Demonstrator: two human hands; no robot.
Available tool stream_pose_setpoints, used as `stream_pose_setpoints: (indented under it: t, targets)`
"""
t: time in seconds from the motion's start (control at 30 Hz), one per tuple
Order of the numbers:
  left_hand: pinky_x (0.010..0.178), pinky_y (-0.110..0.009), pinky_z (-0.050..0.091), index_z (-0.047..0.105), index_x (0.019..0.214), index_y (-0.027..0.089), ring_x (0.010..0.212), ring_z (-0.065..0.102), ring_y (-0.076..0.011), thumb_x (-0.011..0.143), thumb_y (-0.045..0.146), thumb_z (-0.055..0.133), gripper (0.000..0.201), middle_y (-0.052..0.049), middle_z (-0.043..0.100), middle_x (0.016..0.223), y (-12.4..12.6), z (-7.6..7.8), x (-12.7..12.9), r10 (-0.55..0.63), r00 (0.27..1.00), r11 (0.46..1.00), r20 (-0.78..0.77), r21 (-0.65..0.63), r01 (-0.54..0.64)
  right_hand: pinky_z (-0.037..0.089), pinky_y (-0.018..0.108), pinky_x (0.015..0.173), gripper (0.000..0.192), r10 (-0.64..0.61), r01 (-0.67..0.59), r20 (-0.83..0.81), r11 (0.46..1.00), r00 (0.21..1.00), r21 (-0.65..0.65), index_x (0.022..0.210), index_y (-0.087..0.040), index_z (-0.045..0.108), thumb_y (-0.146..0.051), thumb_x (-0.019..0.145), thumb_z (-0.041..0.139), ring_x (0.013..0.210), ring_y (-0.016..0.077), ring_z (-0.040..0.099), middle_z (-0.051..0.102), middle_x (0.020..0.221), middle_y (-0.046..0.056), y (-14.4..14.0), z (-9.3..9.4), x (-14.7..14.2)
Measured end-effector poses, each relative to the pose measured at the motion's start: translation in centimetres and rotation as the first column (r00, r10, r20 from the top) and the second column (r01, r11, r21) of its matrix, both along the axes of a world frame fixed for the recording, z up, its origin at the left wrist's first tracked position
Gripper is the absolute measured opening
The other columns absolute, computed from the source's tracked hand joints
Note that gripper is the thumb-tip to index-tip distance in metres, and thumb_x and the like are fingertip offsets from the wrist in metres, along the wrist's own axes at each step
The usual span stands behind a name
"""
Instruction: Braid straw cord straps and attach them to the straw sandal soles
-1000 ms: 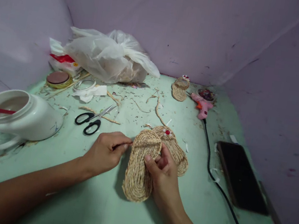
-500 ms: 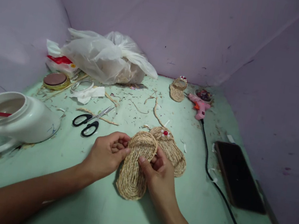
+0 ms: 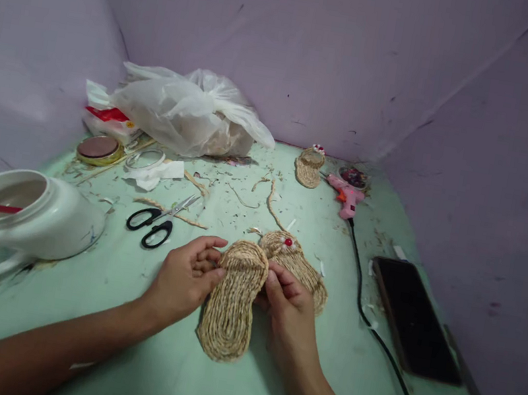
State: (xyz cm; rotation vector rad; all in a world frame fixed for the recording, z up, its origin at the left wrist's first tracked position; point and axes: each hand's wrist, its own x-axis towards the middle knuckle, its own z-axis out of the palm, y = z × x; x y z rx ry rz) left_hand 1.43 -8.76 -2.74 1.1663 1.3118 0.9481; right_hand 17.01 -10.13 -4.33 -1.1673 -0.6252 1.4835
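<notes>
A small woven straw slipper with a band across its toe end is held just above the table, its sole end toward me. My right hand pinches its upper right edge between thumb and fingers. At the opposite edge, my left hand holds it loosely, thumb tip against the straw and fingers curled. Partly behind my right hand lies a second woven slipper, decorated with a red bead and white ones.
Black-handled scissors and straw strands lie left of centre. A white jug rests on its side at left. Farther back are a plastic bag and a tiny slipper. A pink glue gun, its cord and a phone occupy the right.
My right thumb has shifted from the slipper's face to its upper right edge. The slipper has moved slightly left and toward me, and my left hand's grip looks looser.
</notes>
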Motion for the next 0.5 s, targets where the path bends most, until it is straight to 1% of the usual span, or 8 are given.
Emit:
stream_pose_setpoints:
  t: [0.07, 0.17, 0.27, 0.37, 0.5]
  targets:
    - [0.071, -0.028, 0.05, 0.048, 0.107, 0.013, 0.078, 0.062, -0.0159, 0.065, 0.021, 0.063, 0.045, -0.004, 0.063, 0.084, 0.1, 0.1, -0.1, -0.055, 0.997, 0.997, 0.053, -0.045, 0.057, 0.049, 0.024, 0.053, 0.024, 0.01, -0.01, -0.013, 1.0, 1.0, -0.005, 0.079, -0.018, 0.069, -0.035, 0.063, 0.074, 0.057, 0.0139, 0.06, 0.068, 0.067, 0.002, 0.0, -0.2, 0.0]
    - [0.078, -0.03, 0.049, 0.048, 0.103, 0.014, 0.085, 0.062, -0.0181, 0.063, 0.02, 0.066, 0.045, -0.006, 0.065, 0.09, 0.2, 0.4, -0.1, -0.08, 0.995, 0.994, 0.067, -0.068, 0.085, 0.048, 0.021, 0.052, 0.022, 0.024, -0.024, -0.051, 1.0, 0.998, -0.004, 0.073, -0.017, 0.069, -0.033, 0.059, 0.077, 0.052, 0.0109, 0.058, 0.066, 0.061, 0.0, 0.0, -0.1, 0.0]
    - [0.074, -0.028, 0.048, 0.051, 0.094, 0.015, 0.081, 0.062, -0.0174, 0.062, 0.02, 0.067, 0.037, -0.004, 0.065, 0.086, 0.3, 0.7, -0.1, -0.089, 0.996, 0.995, -0.031, -0.046, 0.088, 0.044, 0.017, 0.047, 0.023, 0.033, -0.034, -0.127, 0.999, 0.991, -0.008, 0.071, -0.016, 0.069, -0.031, 0.056, 0.08, 0.047, 0.0074, 0.054, 0.062, 0.055, -0.002, 0.0, 0.2, 0.1]
    - [0.066, -0.025, 0.047, 0.051, 0.088, 0.016, 0.074, 0.061, -0.0152, 0.063, 0.019, 0.065, 0.03, -0.001, 0.065, 0.078, 0.3, 1.1, 0.0, -0.116, 0.988, 0.993, -0.105, -0.02, 0.114, 0.044, 0.016, 0.047, 0.024, 0.045, -0.052, -0.197, 0.998, 0.979, -0.035, 0.07, -0.014, 0.067, -0.03, 0.057, 0.08, 0.048, 0.0072, 0.054, 0.062, 0.057, -0.001, -0.1, 0.5, 0.1]
    - [0.065, -0.023, 0.046, 0.047, 0.088, 0.017, 0.071, 0.06, -0.0131, 0.065, 0.018, 0.064, 0.029, 0.001, 0.065, 0.075, 0.2, 1.0, 0.2, -0.125, 0.99, 0.992, -0.06, -0.039, 0.122, 0.048, 0.02, 0.051, 0.027, 0.031, -0.046, -0.221, 0.997, 0.975, -0.065, 0.067, -0.015, 0.063, -0.031, 0.055, 0.081, 0.05, 0.0088, 0.055, 0.061, 0.057, -0.002, 0.0, 0.5, 0.0]
